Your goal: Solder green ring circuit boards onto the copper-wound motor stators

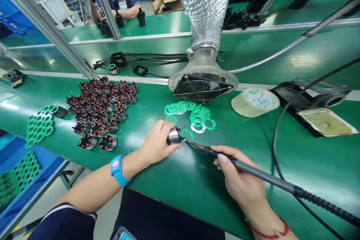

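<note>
My left hand (pixel 158 140) is closed around a motor stator (pixel 174 136), a silvery ring lying on its side with its wired end facing right. A soldering iron (pixel 225 157) is gripped in my right hand (pixel 243 178); its tip reaches the stator's right end, though whether it touches cannot be made out. Just behind the tip lies a ring-shaped green circuit board (pixel 187 134). More loose green ring boards (pixel 200 114) are spread in overlapping rows under the fume extractor. To the left stand many stators with copper windings (pixel 98 105), grouped closely on the green bench.
The fume extractor hood (pixel 203 80) hangs low behind my hands. At right are a roll of tape (pixel 255 102) and a soldering iron stand (pixel 309 108) with a sponge. Green board panels (pixel 39 125) lie at left, near a blue bin (pixel 53 165). Co-workers sit across the bench.
</note>
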Available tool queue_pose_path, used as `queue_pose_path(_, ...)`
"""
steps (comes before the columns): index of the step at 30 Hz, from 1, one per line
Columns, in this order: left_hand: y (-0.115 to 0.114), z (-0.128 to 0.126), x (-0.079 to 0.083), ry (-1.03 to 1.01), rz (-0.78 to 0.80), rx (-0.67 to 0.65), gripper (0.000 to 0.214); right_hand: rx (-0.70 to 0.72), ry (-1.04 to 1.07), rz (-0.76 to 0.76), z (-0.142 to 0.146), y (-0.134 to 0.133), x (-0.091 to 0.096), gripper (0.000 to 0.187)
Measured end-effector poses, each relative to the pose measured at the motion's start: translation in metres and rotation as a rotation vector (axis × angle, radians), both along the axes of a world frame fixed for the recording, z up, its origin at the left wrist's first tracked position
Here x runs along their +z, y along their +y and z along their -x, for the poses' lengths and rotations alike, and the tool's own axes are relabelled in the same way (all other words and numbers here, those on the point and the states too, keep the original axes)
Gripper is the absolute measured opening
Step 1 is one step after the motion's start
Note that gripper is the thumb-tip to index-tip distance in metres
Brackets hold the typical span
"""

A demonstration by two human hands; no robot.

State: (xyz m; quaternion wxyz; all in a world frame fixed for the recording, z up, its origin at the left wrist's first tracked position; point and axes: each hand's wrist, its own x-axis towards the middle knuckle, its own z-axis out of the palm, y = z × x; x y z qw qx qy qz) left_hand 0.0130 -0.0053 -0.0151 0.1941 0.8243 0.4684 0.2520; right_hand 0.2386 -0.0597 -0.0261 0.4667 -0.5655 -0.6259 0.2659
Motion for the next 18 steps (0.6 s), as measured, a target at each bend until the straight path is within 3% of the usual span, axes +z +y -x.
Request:
queue_pose_path(12, 0.001, -0.001, -0.003, 0.047, 0.027, -0.017, 0.048, 0.015, -0.050, 0.023, 0.002, 0.001, 0.003, 0.022)
queue_pose_path(18, 0.000, 0.000, -0.003, 0.072, -0.011, -0.045, 0.047, 0.048, -0.180, -0.123, 0.004, -0.001, 0.009, 0.015)
